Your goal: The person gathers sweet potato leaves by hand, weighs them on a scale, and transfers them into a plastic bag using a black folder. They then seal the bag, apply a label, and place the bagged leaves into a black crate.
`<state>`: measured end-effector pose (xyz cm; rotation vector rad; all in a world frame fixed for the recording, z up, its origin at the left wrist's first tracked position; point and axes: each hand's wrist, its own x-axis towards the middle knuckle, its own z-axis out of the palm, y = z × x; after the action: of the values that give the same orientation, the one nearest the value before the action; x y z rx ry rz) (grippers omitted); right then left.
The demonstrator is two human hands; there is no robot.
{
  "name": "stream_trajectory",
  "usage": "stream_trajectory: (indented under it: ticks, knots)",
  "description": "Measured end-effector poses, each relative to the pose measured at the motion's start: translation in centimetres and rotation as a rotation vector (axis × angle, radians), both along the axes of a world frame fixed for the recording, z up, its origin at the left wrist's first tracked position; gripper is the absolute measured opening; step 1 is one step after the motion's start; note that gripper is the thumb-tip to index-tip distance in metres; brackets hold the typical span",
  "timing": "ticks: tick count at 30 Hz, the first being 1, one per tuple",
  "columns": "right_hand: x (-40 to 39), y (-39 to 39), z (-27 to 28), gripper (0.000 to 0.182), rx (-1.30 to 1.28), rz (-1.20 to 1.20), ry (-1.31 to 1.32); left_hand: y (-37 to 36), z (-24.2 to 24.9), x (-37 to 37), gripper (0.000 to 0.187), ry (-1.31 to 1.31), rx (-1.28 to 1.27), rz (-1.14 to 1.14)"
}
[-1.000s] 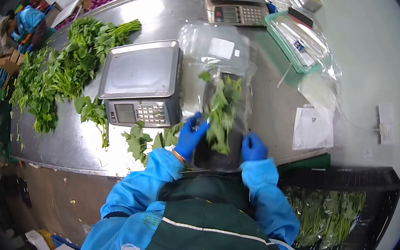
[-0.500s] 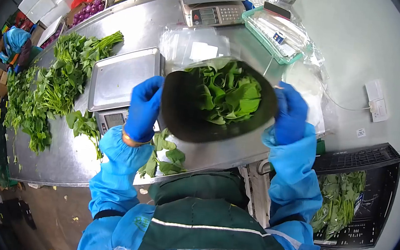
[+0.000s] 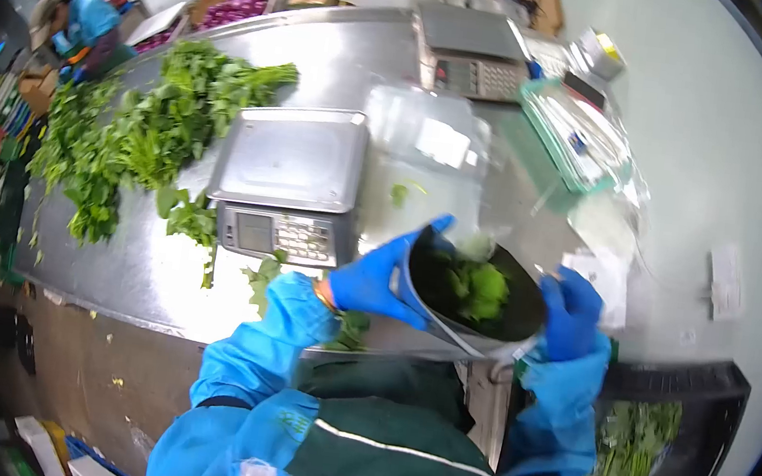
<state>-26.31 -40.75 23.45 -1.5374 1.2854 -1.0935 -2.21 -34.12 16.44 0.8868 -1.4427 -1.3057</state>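
Observation:
A dark, wide-mouthed metal funnel (image 3: 522, 293) tilts in front of my body, with green leafy vegetables (image 3: 485, 294) inside it. My left hand (image 3: 385, 279), in a blue glove, wraps round its left side with the thumb and fingers spread along the wall. At the right rim, my gloved right hand (image 3: 571, 314) has its fingers bent closed, a small pale bit showing at the fingertips. The funnel's lower end is hidden. Close to my left wrist stands a scale (image 3: 290, 165) with a bare metal plate. Loose leaves (image 3: 262, 280) lie beside its front edge.
Bunches of greens (image 3: 167, 117) cover the left of the steel table (image 3: 329, 41). Clear plastic bags (image 3: 425, 148) lie beyond the funnel. A second scale (image 3: 471, 49) and a green basket (image 3: 555, 136) stand farther back. At right is a black crate (image 3: 712, 412) with bagged greens. Another person (image 3: 93, 22) is far left.
The funnel has moved right and down in view, its mouth turned more steeply. My left hand has shifted from its left rim to lower round its side. The view has swung slightly.

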Motion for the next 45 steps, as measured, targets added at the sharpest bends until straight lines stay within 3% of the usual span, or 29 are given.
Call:
stream_trajectory:
  ticks: [1, 2, 3, 4, 6, 7, 10, 13, 16, 23, 27, 29, 31, 33, 35, 37, 39, 41, 43, 44, 45]
  knots:
    - [0.3, 0.8, 1.1, 0.01, -0.162, -0.092, -0.011, -0.1, 0.6, 0.0, 0.109, 0.047, -0.046, 0.007]
    - [-1.8, -0.1, 0.4, 0.013, -0.348, -0.047, 0.224, 0.1, 1.0, 0.1, 0.109, 0.069, -0.045, 0.009]
    - [-3.6, -0.8, 0.1, 0.019, -0.382, 0.067, 0.261, 0.3, 1.3, 0.2, 0.109, 0.093, -0.046, 0.01]
    - [-3.0, -0.9, 3.2, 0.024, -0.453, 0.318, 0.31, 0.4, 1.1, 0.2, 0.109, 0.061, -0.055, 0.021]
    - [-0.1, 0.8, 5.6, 0.025, -0.614, 0.335, 0.313, 0.0, -1.1, -0.2, 0.111, -0.019, -0.11, 0.034]
    - [0.5, 1.1, 6.0, 0.026, -0.699, 0.394, 0.366, -0.1, -1.5, -0.8, 0.113, 0.068, -0.116, 0.035]
    - [0.3, 1.7, 6.0, 0.028, -0.673, 0.69, 0.431, -0.2, -1.2, -0.6, 0.114, -0.064, -0.246, 0.109]
    - [0.2, 2.1, 7.4, 0.025, -0.663, 0.759, 0.48, -0.2, -1.2, -0.2, 0.117, -0.098, -0.251, 0.157]
    - [1.0, 2.8, 8.0, 0.024, -0.753, 0.722, 0.673, -0.4, -1.0, -0.2, 0.123, -0.129, -0.204, 0.141]
    - [0.8, 2.8, 6.4, 0.022, -0.7, 0.687, 0.635, -0.3, -2.2, -0.3, 0.131, -0.063, -0.263, 0.104]
    - [0.7, 3.9, 8.5, 0.019, -0.842, 0.484, 0.853, -0.2, -2.9, -0.3, 0.13, -0.106, -0.202, 0.143]
    - [-2.2, 3.5, 11.1, 0.022, -0.837, 0.036, 0.55, -0.5, -3.7, -0.7, 0.13, -0.078, -0.188, 0.166]
    - [-6.3, 3.6, 15.8, 0.025, -0.922, -0.453, 0.532, -0.8, -3.8, -1.6, 0.127, -0.027, -0.169, 0.125]
    - [-1.1, 6.7, 18.5, 0.03, -0.988, -0.794, 1.151, -1.4, -4.4, -3.3, 0.117, -0.017, -0.21, 0.184]
    - [-7.1, 2.2, 24.9, 0.034, -1.234, -0.848, 0.324, -2.0, -4.3, -5.1, 0.087, 0.022, -0.094, 0.289]
    - [-11.9, 2.3, 26.4, 0.032, -1.354, -1.039, 0.608, -4.6, -7.0, -6.2, 0.054, 0.043, -0.03, 0.31]
    - [-20.3, 0.8, 25.6, 0.028, -1.273, -1.199, 0.664, -5.4, -5.5, -6.4, 0.033, 0.076, -0.188, 0.336]
    - [-27.2, -1.3, 21.6, 0.028, -1.12, -1.474, 0.666, -3.4, -4.0, -6.9, 0.026, 0.136, -0.137, 0.276]
    - [-24.0, -3.4, 14.5, 0.027, -1.139, -1.002, 0.132, -1.0, -2.6, -6.4, 0.026, -0.19, -0.63, 0.07]
    - [-21.2, -2.7, 10.4, 0.028, -0.728, -0.979, 0.221, 0.0, -4.2, -6.8, 0.034, -0.218, -0.638, -0.059]
    - [-20.2, -3.0, 5.3, 0.031, -0.747, -0.807, 0.455, 1.4, -6.2, -6.6, 0.034, -0.219, -0.635, -0.068]
